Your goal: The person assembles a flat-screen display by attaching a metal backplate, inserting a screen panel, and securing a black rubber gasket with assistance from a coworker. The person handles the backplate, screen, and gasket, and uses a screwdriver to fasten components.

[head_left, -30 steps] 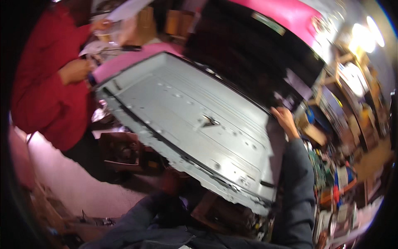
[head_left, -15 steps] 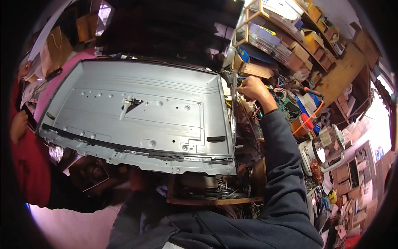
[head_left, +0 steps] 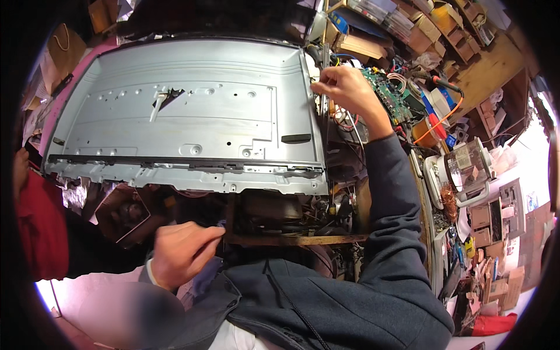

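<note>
A large shallow grey metal panel (head_left: 192, 128), like the back shell of a flat screen, lies in front of me. It has a raised rim, small holes and a dark strip (head_left: 146, 162) along its near side. At its right rim my right hand (head_left: 349, 93) is closed in a pinch, and what the fingertips hold is too small to make out. Before my body, below the panel's near edge, my left hand (head_left: 182, 254) is curled closed with thumb against fingers; its inside is hidden. A small black piece (head_left: 169, 97) sits on the panel.
An open wooden drawer (head_left: 291, 240) with tools and parts lies under the panel's near edge. Right of the panel are a green circuit board (head_left: 388, 96), an orange cable (head_left: 449, 125) and clutter. A person in a red sleeve (head_left: 41, 221) is at the left.
My left hand has come up into clear view before my body. The panel and clutter sit higher in view. My right hand stays near the panel's right rim, its fingers now farther over it.
</note>
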`<action>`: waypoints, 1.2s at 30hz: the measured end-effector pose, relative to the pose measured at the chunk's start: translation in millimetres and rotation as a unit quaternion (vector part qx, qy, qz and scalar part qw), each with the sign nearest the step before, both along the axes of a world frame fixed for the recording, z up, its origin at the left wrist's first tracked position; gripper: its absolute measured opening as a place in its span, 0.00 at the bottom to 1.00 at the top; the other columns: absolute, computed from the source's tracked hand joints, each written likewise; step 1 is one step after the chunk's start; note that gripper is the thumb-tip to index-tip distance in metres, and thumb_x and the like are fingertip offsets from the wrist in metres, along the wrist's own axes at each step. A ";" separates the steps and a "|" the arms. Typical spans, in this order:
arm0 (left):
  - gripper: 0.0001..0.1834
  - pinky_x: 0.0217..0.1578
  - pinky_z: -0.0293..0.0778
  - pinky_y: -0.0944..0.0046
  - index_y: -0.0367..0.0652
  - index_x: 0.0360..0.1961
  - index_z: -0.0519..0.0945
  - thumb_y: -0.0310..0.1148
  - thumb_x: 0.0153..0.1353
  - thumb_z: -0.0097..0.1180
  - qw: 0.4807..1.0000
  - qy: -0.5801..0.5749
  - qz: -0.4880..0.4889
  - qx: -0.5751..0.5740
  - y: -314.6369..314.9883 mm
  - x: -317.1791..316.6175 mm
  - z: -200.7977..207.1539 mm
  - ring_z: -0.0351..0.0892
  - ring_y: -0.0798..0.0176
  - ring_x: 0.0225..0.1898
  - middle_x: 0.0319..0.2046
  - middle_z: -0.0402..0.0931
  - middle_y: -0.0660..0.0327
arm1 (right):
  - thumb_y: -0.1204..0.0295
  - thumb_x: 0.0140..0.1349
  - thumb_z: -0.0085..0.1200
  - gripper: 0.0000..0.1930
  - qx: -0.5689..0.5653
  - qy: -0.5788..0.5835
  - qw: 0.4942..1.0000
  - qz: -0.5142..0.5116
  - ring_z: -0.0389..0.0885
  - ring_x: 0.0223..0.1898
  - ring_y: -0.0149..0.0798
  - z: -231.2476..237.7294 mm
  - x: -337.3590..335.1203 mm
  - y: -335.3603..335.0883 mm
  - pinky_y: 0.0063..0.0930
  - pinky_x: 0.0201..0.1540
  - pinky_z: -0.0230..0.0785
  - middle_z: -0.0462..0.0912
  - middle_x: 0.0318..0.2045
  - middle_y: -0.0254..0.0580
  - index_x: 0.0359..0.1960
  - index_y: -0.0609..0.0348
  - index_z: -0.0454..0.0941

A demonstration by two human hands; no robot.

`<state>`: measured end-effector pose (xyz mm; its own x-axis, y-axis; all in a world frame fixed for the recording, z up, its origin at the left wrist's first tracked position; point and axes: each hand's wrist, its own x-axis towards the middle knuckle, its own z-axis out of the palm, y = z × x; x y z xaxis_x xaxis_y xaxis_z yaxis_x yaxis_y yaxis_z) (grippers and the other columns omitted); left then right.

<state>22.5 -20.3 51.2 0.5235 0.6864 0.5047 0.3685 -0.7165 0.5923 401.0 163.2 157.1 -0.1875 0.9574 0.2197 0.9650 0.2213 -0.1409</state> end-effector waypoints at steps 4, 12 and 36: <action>0.16 0.26 0.70 0.57 0.39 0.40 0.82 0.18 0.47 0.64 0.969 0.017 0.125 0.213 15.1 -5.1 52.9 0.74 0.52 0.25 0.25 0.74 0.56 | 0.70 0.61 0.67 0.10 -0.153 0.174 0.939 0.255 0.81 0.28 0.30 13.8 -20.5 -42.7 0.28 0.32 0.74 0.85 0.26 0.37 0.37 0.65 0.84; 0.14 0.46 0.72 0.51 0.36 0.45 0.81 0.26 0.57 0.62 0.985 0.115 0.091 0.087 73.9 5.0 59.9 0.77 0.44 0.45 0.39 0.80 0.49 | 0.71 0.52 0.70 0.14 -0.222 0.069 0.939 0.255 0.84 0.33 0.39 4.9 -44.2 -92.6 0.32 0.36 0.77 0.84 0.31 0.43 0.41 0.61 0.85; 0.14 0.36 0.74 0.57 0.37 0.44 0.83 0.20 0.54 0.64 0.994 0.042 0.031 0.095 94.4 7.7 68.4 0.78 0.51 0.35 0.34 0.76 0.55 | 0.63 0.60 0.62 0.13 0.115 0.006 0.990 -0.083 0.84 0.34 0.60 -41.6 12.9 -38.0 0.48 0.38 0.76 0.85 0.30 0.55 0.37 0.61 0.82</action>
